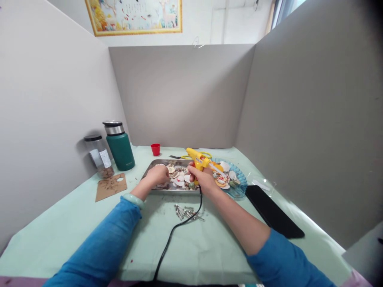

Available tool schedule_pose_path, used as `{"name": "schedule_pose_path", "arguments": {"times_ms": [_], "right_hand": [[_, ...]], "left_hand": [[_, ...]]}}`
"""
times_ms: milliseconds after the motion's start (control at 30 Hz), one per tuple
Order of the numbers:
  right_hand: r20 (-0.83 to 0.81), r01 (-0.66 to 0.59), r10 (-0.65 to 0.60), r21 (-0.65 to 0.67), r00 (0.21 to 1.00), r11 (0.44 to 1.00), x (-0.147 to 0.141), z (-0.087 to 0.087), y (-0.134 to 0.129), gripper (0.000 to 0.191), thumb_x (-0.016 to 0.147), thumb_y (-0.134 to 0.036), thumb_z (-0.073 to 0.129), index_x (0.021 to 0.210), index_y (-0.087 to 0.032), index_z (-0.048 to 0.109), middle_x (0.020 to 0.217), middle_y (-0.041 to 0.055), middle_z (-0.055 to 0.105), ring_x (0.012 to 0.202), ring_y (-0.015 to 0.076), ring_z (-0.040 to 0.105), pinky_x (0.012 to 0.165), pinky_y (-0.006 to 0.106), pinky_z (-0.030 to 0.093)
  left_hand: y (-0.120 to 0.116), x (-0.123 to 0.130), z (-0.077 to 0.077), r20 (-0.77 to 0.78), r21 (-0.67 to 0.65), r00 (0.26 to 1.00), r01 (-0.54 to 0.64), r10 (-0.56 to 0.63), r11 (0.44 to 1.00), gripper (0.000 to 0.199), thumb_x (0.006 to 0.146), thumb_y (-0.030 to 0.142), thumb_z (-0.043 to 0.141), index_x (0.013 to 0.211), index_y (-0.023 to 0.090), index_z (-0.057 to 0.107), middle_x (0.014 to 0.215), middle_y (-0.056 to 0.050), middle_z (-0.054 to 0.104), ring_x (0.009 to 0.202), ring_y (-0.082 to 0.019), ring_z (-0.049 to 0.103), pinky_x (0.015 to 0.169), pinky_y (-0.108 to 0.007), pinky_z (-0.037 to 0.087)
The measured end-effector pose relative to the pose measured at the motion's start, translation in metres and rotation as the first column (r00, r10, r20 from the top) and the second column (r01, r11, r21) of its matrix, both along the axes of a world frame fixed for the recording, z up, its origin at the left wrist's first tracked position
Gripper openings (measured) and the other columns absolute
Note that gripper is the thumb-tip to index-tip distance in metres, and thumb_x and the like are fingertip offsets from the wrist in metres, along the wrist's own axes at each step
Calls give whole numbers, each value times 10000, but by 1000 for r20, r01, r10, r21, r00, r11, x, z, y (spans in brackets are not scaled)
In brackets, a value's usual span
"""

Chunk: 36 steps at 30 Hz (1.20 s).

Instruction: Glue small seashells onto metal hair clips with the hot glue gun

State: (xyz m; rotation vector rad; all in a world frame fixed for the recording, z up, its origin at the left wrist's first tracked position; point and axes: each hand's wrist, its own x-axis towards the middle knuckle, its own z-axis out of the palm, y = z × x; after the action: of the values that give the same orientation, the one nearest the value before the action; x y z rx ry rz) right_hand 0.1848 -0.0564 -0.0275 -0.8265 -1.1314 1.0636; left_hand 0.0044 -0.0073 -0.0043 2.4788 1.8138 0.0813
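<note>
My right hand (204,176) is wrapped round the handle of a yellow glue gun (197,159), whose nozzle points up and left. A clear glue stick (218,170) juts from its back, and a black cord (171,234) runs down to the table's front edge. My left hand (159,174) is over the left part of a metal tray (172,192), its fingers curled down and closed. What they pinch, if anything, is hidden. Mixed seashells (180,178) lie in the tray between my hands.
Right of the tray stands a blue plate (243,185) of shells, near a black slab (273,211). Small metal clips (188,213) lie in front. Scissors (176,157) and a red cup (155,150) sit behind; a green bottle (120,151), jar (100,157) and brown card (111,187) stand left.
</note>
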Motion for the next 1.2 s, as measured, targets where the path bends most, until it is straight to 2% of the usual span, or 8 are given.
{"name": "schedule_pose_path", "arguments": {"times_ms": [200, 433, 567, 667, 733, 833, 967, 1200], "right_hand": [[-5, -5, 5, -14, 1000, 1000, 0, 1, -1, 215, 665, -302, 658, 818, -182, 566, 581, -46, 585, 403, 63, 489, 404, 186, 370], [-11, 0, 0, -11, 1000, 1000, -1, 1, 0, 228, 660, -299, 660, 819, -171, 559, 563, -50, 578, 391, 57, 480, 399, 179, 367], [-6, -2, 2, -4, 1000, 1000, 0, 1, 0, 238, 664, -300, 663, 826, -164, 554, 566, -49, 576, 393, 55, 481, 399, 174, 372], [3, -11, 11, 0, 1000, 1000, 0, 0, 0, 241, 670, -312, 657, 833, -166, 555, 587, -42, 581, 408, 58, 490, 398, 174, 381], [5, -1, 1, 1, 1000, 1000, 0, 0, 0, 243, 668, -319, 656, 829, -168, 555, 601, -40, 582, 410, 57, 490, 393, 173, 383], [-7, 35, -35, -12, 999, 999, -1, 0, 0, 256, 653, -313, 667, 832, -169, 554, 630, -38, 589, 407, 52, 483, 393, 174, 390], [-20, -10, 10, -8, 1000, 1000, 0, 0, 0, 296, 658, -323, 684, 876, -168, 557, 682, -17, 629, 425, 57, 502, 419, 183, 421], [0, -176, 176, -16, 984, 984, 5, -2, 0, 360, 620, -325, 739, 904, -163, 588, 585, -29, 605, 491, 104, 574, 469, 212, 481]], "left_hand": [[-5, 9, -1, -89, 24, 993, -76, 78, 997, 265, 705, 343, 564, 792, 155, 729, 891, -150, 704, 839, -272, 647, 704, -315, 483], [-4, 19, -11, -123, 36, 983, -134, 137, 990, 263, 663, 237, 596, 861, 107, 710, 912, -203, 693, 865, -281, 652, 698, -299, 486], [2, 7, -4, -44, 6, 992, -117, 117, 993, 173, 642, 243, 612, 729, 121, 701, 818, -154, 693, 775, -235, 640, 643, -262, 456], [3, -5, 8, 138, -29, 988, -66, 70, 997, 159, 671, 278, 597, 674, 141, 677, 640, -67, 632, 605, -156, 568, 559, -237, 411], [-2, -10, 17, 337, -162, 939, -15, 70, 987, 216, 698, 352, 590, 735, 153, 666, 543, -7, 541, 469, -104, 454, 463, -226, 352], [-12, -11, 26, 645, -305, 764, 248, 8, 920, 289, 709, 441, 611, 775, 160, 633, 536, 32, 462, 422, -63, 344, 423, -214, 309], [-20, -9, 28, 809, -367, 586, 451, 40, 814, 303, 682, 430, 675, 786, 155, 603, 547, 53, 400, 420, -38, 272, 411, -206, 269], [-18, -8, 23, 824, -376, 564, 473, 53, 797, 263, 697, 394, 673, 789, 159, 599, 581, 41, 436, 441, -38, 294, 429, -208, 271]]}}
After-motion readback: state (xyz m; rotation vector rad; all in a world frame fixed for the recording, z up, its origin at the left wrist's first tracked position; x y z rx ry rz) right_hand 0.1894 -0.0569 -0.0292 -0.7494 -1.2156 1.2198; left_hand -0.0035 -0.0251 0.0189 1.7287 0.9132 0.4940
